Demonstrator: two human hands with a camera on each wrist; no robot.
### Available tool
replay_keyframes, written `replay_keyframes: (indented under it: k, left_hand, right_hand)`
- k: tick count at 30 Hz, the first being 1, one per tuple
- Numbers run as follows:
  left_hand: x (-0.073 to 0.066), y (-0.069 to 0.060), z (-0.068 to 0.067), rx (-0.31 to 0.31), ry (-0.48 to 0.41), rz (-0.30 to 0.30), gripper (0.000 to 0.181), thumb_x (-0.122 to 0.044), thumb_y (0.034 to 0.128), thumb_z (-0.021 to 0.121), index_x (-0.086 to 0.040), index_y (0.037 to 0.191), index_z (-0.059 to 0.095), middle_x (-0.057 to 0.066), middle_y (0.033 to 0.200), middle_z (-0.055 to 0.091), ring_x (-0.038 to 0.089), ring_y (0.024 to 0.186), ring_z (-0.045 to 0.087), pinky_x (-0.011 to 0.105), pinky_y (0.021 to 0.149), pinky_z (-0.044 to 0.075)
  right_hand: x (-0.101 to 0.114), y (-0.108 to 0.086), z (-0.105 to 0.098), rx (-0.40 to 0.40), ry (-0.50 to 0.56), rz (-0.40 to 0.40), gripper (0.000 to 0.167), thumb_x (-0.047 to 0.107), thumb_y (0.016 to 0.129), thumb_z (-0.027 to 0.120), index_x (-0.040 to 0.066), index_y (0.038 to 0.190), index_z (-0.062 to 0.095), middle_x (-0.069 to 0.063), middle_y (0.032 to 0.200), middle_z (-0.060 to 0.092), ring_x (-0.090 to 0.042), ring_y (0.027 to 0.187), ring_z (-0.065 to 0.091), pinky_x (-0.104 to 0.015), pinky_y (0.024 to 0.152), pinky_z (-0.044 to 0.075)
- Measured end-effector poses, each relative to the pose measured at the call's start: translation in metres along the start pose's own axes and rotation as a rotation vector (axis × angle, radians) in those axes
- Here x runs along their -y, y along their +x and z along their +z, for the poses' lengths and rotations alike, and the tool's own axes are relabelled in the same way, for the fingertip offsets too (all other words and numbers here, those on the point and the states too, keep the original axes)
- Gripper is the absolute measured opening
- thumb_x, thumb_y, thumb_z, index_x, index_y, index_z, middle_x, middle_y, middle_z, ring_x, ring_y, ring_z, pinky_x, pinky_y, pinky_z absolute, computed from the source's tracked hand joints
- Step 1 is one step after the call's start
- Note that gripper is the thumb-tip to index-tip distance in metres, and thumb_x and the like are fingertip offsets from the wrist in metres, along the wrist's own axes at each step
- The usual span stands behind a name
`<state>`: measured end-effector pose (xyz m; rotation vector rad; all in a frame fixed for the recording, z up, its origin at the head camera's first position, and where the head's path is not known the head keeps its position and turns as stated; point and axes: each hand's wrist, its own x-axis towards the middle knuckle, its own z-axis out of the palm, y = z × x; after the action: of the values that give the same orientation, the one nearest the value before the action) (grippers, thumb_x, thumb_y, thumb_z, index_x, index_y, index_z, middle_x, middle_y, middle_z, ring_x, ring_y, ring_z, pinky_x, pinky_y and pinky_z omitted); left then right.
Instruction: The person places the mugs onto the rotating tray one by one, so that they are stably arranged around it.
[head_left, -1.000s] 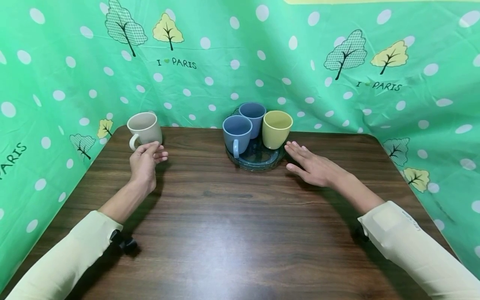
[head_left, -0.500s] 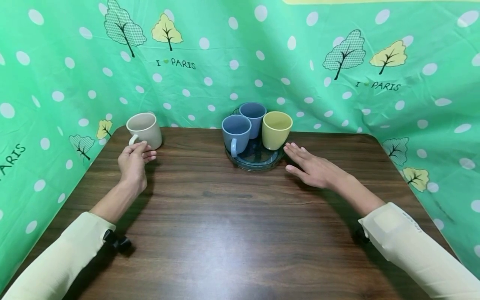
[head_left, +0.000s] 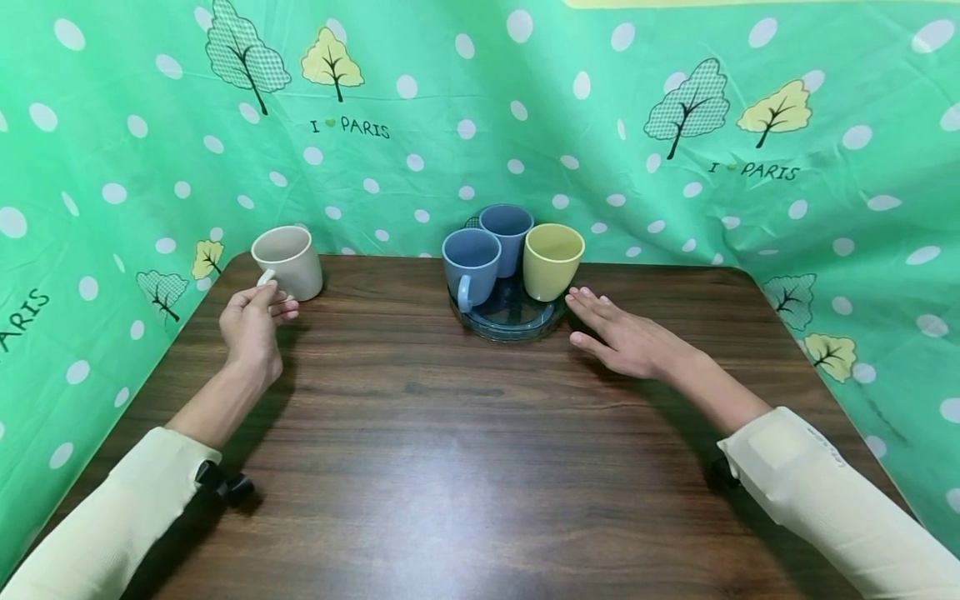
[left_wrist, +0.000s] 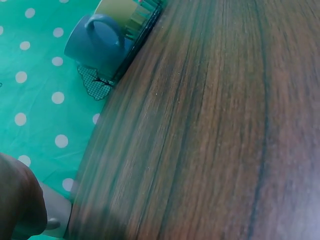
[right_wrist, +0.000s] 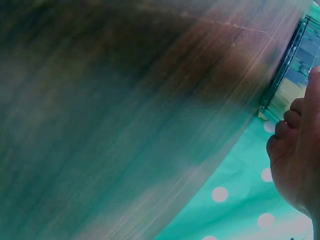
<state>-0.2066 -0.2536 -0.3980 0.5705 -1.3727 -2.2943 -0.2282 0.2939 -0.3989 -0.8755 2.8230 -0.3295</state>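
Observation:
At the far left of the table, a grey-white mug (head_left: 288,258) stands upright. My left hand (head_left: 251,325) is at its handle, the thumb and curled fingers covering the lower part; the exact grip is partly hidden. In the left wrist view the same hand (left_wrist: 20,200) overlaps the mug (left_wrist: 59,207). A dark glass tray (head_left: 510,333) carries a blue mug (head_left: 480,258), a second blue cup (head_left: 512,242) behind it and a yellow cup (head_left: 550,267). My right hand (head_left: 630,337) lies with straight fingers, its fingertips at the tray's right edge.
Brown wooden table (head_left: 420,467) under everything, with a bright reflection near its front. A green dotted curtain (head_left: 420,167) hangs close behind the mugs and along both sides.
My left hand has slid left along the front of the grey-white mug to its handle; that mug stays in place. The glass tray and its cups have turned slightly clockwise beside my right fingertips.

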Motion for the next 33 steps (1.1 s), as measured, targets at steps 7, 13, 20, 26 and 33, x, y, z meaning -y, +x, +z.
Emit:
replay_keyframes:
  k: [7, 13, 20, 26, 33]
  left_hand:
    - [-0.005, 0.000, -0.004, -0.023, -0.041, 0.030, 0.012, -0.006, 0.1096, 0.071, -0.006, 0.105, 0.061, 0.003, 0.081, 0.073, 0.013, 0.063, 0.075, 0.022, 0.063, 0.066]
    - [-0.010, 0.003, -0.011, -0.044, -0.056, 0.034, 0.012, -0.008, 0.1099, 0.072, -0.007, 0.105, 0.060, 0.003, 0.079, 0.075, 0.013, 0.063, 0.074, 0.022, 0.061, 0.065]
    - [-0.017, 0.007, -0.020, -0.070, -0.064, 0.014, 0.015, -0.009, 0.1085, 0.075, -0.007, 0.107, 0.060, 0.006, 0.082, 0.077, 0.014, 0.062, 0.075, 0.024, 0.061, 0.065]
    - [-0.020, 0.011, -0.028, -0.107, -0.041, 0.004, 0.015, -0.011, 0.1080, 0.076, -0.008, 0.106, 0.062, 0.005, 0.086, 0.074, 0.013, 0.062, 0.074, 0.024, 0.060, 0.065]
    - [-0.021, 0.015, -0.033, -0.115, 0.014, -0.005, 0.015, -0.014, 0.1089, 0.075, -0.010, 0.109, 0.061, 0.002, 0.090, 0.072, 0.012, 0.064, 0.072, 0.022, 0.058, 0.062]
  right_hand:
    - [0.002, -0.001, 0.000, -0.006, 0.000, -0.008, 0.073, 0.046, 0.123, 0.046, 0.008, 0.181, 0.023, -0.020, 0.190, 0.017, -0.039, 0.178, 0.015, -0.065, 0.143, 0.022]
    - [0.004, -0.001, 0.000, -0.009, 0.002, -0.008, 0.073, 0.046, 0.122, 0.046, 0.007, 0.180, 0.024, -0.020, 0.190, 0.017, -0.039, 0.178, 0.016, -0.064, 0.143, 0.022]
    - [0.005, -0.002, 0.000, 0.002, 0.004, 0.005, 0.074, 0.049, 0.122, 0.045, 0.010, 0.181, 0.021, -0.018, 0.190, 0.015, -0.038, 0.178, 0.015, -0.064, 0.143, 0.021]
    - [0.005, -0.002, 0.000, 0.005, 0.005, 0.012, 0.074, 0.049, 0.122, 0.045, 0.012, 0.181, 0.021, -0.017, 0.191, 0.014, -0.038, 0.178, 0.015, -0.063, 0.143, 0.021]
    - [0.006, -0.003, 0.000, 0.007, 0.004, 0.017, 0.074, 0.051, 0.122, 0.044, 0.013, 0.182, 0.021, -0.017, 0.191, 0.014, -0.038, 0.178, 0.015, -0.063, 0.143, 0.021]
